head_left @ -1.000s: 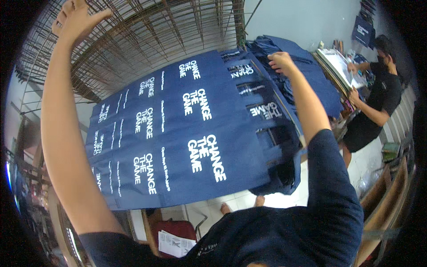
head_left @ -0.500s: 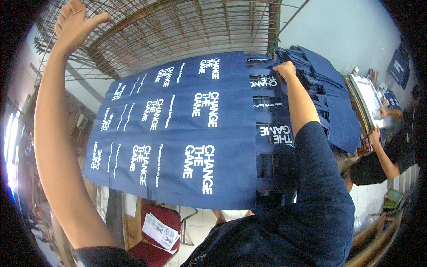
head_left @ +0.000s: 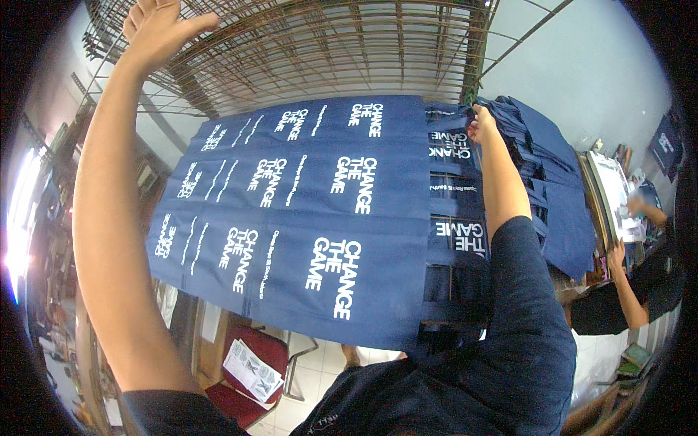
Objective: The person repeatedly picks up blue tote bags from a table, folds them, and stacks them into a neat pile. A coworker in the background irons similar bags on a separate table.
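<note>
One blue fabric sheet (head_left: 305,211) between left hand (head_left: 161,35), spread, and right hand (head_left: 480,125), curled; right's hold unclear.

A wire rack (head_left: 320,51) and printed navy sheets (head_left: 309,218) suggest a workshop.

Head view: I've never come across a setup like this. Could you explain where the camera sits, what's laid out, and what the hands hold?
There is no machine, just a person's bare hands. A fisheye camera on the head looks down, so straight edges bend. Navy sheeting with white lettering lies spread out below wire racks, with overlapping navy pieces to its right. The left hand is raised at the racks, thumb stretched out; the right hand is near a rack corner, fingers bent. I can't tell whether either grips anything. A co-worker is at far right.
</note>
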The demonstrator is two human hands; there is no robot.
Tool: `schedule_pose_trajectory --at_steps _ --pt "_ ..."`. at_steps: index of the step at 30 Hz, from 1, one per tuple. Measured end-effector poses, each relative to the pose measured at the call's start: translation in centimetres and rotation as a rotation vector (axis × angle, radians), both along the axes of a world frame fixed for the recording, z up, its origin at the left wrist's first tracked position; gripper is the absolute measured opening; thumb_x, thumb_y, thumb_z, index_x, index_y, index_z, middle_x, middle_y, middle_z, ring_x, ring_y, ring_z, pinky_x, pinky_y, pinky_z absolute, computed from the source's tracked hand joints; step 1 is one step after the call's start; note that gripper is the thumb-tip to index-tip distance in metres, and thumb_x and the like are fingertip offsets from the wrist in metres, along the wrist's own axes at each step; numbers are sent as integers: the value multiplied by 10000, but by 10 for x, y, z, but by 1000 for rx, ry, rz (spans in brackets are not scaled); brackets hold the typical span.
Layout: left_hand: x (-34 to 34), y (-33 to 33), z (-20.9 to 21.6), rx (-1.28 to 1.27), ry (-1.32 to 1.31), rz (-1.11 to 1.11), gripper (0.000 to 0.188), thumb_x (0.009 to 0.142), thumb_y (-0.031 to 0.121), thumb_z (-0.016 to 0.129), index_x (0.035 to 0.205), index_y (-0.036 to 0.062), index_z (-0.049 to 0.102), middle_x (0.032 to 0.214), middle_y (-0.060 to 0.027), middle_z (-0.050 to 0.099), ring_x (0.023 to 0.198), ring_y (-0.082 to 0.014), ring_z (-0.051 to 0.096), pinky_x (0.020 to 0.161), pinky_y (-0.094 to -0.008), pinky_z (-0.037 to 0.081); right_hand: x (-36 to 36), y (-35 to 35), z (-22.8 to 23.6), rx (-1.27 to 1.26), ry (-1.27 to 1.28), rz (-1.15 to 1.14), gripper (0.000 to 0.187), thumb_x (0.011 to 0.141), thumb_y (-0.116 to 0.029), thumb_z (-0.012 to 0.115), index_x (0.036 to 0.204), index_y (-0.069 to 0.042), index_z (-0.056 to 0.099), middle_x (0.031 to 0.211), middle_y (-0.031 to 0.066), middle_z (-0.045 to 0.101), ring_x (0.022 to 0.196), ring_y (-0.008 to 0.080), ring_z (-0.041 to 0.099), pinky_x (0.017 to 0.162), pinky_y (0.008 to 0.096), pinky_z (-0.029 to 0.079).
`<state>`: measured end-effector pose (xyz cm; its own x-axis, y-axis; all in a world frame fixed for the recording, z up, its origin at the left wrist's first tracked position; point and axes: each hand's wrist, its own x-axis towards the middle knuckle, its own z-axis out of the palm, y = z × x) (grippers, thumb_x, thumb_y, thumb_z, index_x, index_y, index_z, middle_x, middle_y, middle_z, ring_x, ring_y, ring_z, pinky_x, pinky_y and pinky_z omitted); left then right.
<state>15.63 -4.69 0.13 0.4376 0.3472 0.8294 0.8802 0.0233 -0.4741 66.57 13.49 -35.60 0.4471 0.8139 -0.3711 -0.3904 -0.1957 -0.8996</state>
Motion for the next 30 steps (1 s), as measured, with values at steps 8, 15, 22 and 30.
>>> schedule_pose_trajectory --at_steps 8,15,22,30 --pt "47 -40 -7 -177 -178 84 1081 549 426 697 1349 36 82 1202 -252 297 1167 -404 279 1017 -457 187 5 3 -1 -40 -288 -1 168 663 -81 662 788 -34 559 708 67 509 594 188 488 478 337 389" --pt "52 -41 -8 -186 -208 69 1060 544 418 696 1335 33 104 1190 -241 307 1151 -396 301 1002 -460 205 8 13 -8 53 -766 19 422 626 -249 716 987 -45 639 1050 153 611 1005 248 572 858 330 425" --pt "42 -45 -15 -134 -157 46 1053 543 398 708 1332 35 111 1180 -233 320 1136 -388 316 989 -454 216 -22 -22 26 -208 -984 74 479 686 -404 654 1094 -155 624 1133 168 577 1084 270 534 929 346 392" --pt "47 -44 -17 -140 -150 8 1049 556 395 715 1328 24 110 1192 -236 321 1137 -389 316 985 -455 219 21 -8 -24 63 -1339 278 411 799 -295 508 1183 -154 548 1132 194 555 1046 356 535 919 383 417"
